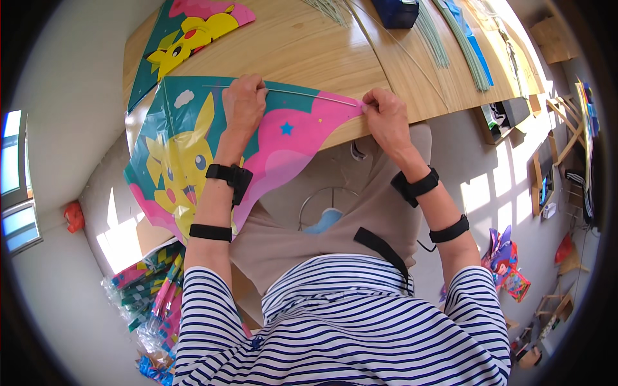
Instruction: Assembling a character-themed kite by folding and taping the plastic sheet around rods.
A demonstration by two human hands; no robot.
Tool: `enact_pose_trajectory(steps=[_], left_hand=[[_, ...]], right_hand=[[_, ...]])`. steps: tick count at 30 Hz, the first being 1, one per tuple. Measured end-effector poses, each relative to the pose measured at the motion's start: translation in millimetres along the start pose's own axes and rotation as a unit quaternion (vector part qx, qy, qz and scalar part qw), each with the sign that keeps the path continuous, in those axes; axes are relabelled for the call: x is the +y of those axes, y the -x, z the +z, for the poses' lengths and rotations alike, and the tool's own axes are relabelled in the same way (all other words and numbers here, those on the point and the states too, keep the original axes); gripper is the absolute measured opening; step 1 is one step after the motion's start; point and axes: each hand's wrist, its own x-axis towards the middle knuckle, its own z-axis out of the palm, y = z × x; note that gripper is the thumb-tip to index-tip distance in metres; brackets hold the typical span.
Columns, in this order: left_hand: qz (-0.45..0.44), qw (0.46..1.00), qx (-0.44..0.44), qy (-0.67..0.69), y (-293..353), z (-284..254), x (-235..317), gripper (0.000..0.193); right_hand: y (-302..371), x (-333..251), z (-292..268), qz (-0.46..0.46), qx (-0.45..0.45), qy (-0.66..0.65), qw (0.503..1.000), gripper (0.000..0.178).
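Note:
A kite sail (277, 138) in green and pink, with a yellow cartoon figure, lies partly on the table and hangs over its near edge toward my lap. Along its upper edge runs a thin pale rod (309, 96). My left hand (243, 106) is closed on this rod, its fingertips pressed together near the sail's top edge. At the sail's pointed pink right corner, my right hand (386, 116) pinches the tip between thumb and fingers, close to the rod's right end. The exact contact under the right fingertips is hidden.
Another kite piece (187, 38) with the same figure lies at the table's far left. Bundles of thin rods (460, 45) and a dark blue box (395, 13) sit on the wooden table (309, 55). Folded kites in plastic (151, 289) are piled low at left.

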Motion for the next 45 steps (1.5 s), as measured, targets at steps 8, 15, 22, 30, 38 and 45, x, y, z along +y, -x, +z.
enact_pose_trajectory(steps=[8, 15, 22, 30, 38, 45], left_hand=[[-0.006, 1.0, -0.004, 0.0, -0.1, 0.2, -0.5, 0.009], [-0.012, 1.0, -0.006, 0.002, 0.0, 0.1, -1.2, 0.01], [-0.016, 1.0, 0.0, 0.004, 1.2, 1.0, -1.1, 0.009], [-0.058, 0.995, 0.004, 0.083, 5.7, -3.2, -7.7, 0.007], [-0.088, 0.991, 0.019, 0.102, 10.8, -9.4, -13.7, 0.008], [-0.099, 0.993, 0.005, 0.071, 4.9, 0.2, -2.5, 0.007]], right_hand=[[-0.5, 2.5, 0.6, 0.007, -0.005, 0.017, 1.0, 0.008], [-0.2, 0.5, -0.4, 0.018, -0.01, 0.008, 1.0, 0.008], [-2.2, -16.4, 4.1, 0.027, -0.013, 0.131, 0.991, 0.014], [-4.9, -18.6, 12.1, 0.051, -0.016, 0.139, 0.989, 0.016], [-5.6, -17.5, 11.7, 0.058, -0.033, 0.139, 0.988, 0.016], [-5.6, -15.4, 11.9, 0.049, -0.028, 0.141, 0.988, 0.016]])
